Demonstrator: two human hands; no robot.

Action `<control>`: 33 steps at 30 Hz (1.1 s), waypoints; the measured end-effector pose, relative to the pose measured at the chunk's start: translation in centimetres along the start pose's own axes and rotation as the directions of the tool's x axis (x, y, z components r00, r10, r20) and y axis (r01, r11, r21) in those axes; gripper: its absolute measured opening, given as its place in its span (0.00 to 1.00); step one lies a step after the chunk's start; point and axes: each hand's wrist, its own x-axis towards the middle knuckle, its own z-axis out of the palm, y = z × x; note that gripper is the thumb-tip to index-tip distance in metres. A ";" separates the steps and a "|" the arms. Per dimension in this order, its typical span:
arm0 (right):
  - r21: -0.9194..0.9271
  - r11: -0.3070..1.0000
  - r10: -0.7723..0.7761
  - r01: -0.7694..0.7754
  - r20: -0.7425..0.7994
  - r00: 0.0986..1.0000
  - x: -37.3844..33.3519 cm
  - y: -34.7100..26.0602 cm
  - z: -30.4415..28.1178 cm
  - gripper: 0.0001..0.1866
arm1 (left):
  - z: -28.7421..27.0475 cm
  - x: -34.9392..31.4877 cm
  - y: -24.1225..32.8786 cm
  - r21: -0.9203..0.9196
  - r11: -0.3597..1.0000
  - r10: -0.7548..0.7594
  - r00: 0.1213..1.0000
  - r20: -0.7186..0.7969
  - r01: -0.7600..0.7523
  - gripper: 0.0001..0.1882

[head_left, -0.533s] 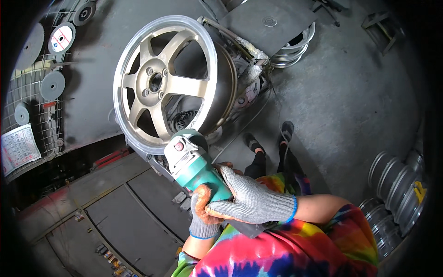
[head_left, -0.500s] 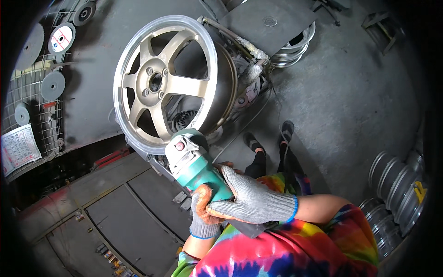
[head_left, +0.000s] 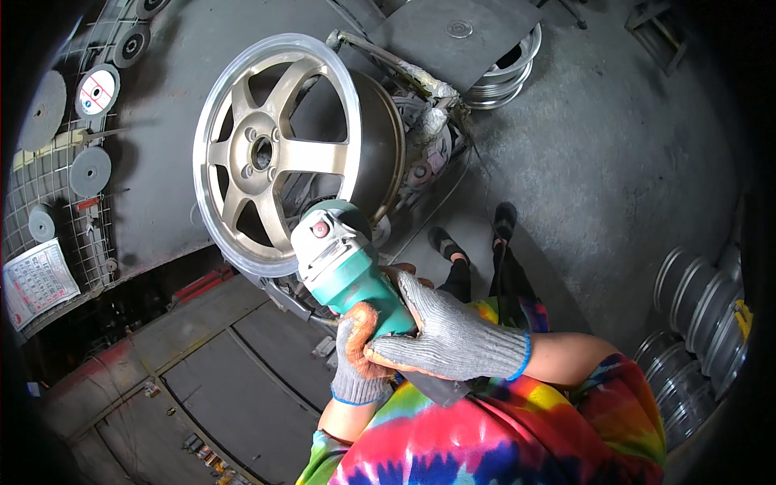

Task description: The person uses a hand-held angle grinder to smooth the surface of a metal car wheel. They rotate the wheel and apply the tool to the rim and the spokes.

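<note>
A gold, six-spoked car wheel (head_left: 311,157) with a bare silver lip stands tilted in front of me. Its lower right lip is partly covered by a green and silver angle grinder (head_left: 346,279). My left hand (head_left: 360,356), in a grey knit glove with an orange palm, wraps the grinder's body from the left. Across the body from the right lies my right hand (head_left: 453,333), gloved alike, its thumb near the left fingers. Both hands are closed on the tool. The grinder's disc shows only as a dark edge behind its head, so contact with the lip cannot be made out.
Grinding discs (head_left: 90,171) and a calendar sheet (head_left: 39,283) hang on a wire rack at left. Several silver wheels (head_left: 687,323) are stacked at right, others (head_left: 503,85) under a grey board (head_left: 453,36). A cable (head_left: 432,217) trails behind the wheel.
The grinder has moved up and to the right along the wheel's lip, with both hands still around it. The whole view has shifted slightly.
</note>
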 end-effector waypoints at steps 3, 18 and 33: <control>-0.069 0.998 0.015 -0.014 0.023 1.000 -0.1 -0.5 0.1 0.47 | -0.4 -0.3 0.4 -0.115 0.993 -0.012 0.983 0.184 0.034 0.35; 0.013 1.000 -0.020 0.019 0.075 0.997 0.4 -0.3 0.7 0.41 | 0.1 -1.1 0.8 -0.112 0.994 0.027 0.990 0.138 -0.011 0.38; -0.067 0.997 -0.022 0.027 0.062 0.998 0.8 0.1 1.6 0.43 | -0.5 -1.3 0.8 -0.140 0.990 0.033 0.987 0.158 -0.011 0.39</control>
